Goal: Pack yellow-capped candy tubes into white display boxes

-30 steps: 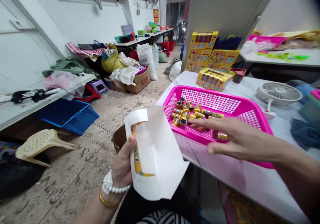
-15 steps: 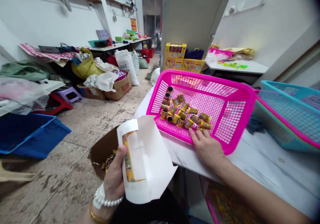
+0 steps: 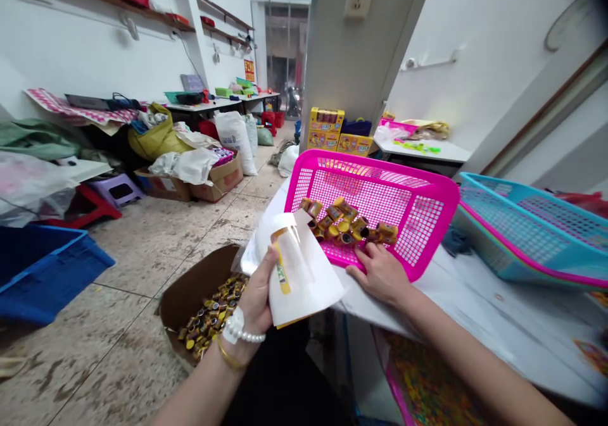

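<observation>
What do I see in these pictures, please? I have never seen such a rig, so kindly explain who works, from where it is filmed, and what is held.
There is no machine here: a person works with two bare hands. Every picture comes from one camera on the person's head, looking forward and down. The left hand holds a white card piece with a yellow printed patch. The right hand is at the near edge of a pink basket, its fingers close to small yellow cylinders; whether it grips one is unclear. The basket is on a white table. Below, to the left, a brown box contains more such cylinders.
</observation>
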`<state>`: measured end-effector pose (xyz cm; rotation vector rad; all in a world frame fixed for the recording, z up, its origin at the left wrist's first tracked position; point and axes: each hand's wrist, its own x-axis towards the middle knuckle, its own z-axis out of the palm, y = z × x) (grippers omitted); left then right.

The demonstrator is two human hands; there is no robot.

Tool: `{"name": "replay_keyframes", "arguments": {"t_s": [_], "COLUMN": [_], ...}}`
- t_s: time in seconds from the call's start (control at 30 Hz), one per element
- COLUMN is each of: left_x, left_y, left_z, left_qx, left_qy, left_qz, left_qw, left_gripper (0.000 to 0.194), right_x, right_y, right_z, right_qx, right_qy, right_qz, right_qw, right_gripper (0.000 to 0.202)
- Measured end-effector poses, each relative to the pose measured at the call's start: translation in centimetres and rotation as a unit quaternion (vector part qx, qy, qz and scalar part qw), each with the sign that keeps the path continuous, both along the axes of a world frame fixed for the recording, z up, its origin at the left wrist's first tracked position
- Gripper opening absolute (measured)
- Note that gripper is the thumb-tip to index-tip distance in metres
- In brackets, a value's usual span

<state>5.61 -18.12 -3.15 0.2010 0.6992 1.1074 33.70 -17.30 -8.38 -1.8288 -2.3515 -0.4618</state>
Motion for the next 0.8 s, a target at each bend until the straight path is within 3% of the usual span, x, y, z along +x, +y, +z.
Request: {"name": "replay_keyframes", "arguments": {"t_s": [0.13, 0.27, 0.5, 0.63, 0.8], "left_x": [-0.3, -0.8, -2.5, -4.8, -5.3], "left_y": [0.4, 0.4, -1.4, -3.3, -5.4], "left_z": [0.2, -0.3, -3.4, -5.1, -5.0], "left_qx": [-0.006, -0.005, 0.03, 0.1, 0.125], "left_qy": [0.003, -0.054, -0.084, -0.141, -0.142], "left_qz": [-0.016, -0.025, 0.029, -0.01, -0.062], "left_qw": [1.0, 0.998, 0.996, 0.985, 0.98], "left_gripper": [0.053, 0.058, 0.059, 0.042, 0.043], "right_x": [0.7, 1.0, -1.1, -1.2, -1.8], "right_y": [0.0, 0.0, -0.4, -0.6, 0.2], "right_z": [0.7, 0.2, -1.3, -1.1, 0.1], "right_qx": [0.022, 0.076, 0.144, 0.159, 0.141], "right_qy": [0.029, 0.091, 0.157, 0.176, 0.168], "right_qz": [0.028, 0.031, 0.066, 0.08, 0.124], "right_qw": [0.999, 0.992, 0.975, 0.968, 0.968], "right_gripper": [0.044, 0.036, 0.03, 0.029, 0.047]}}
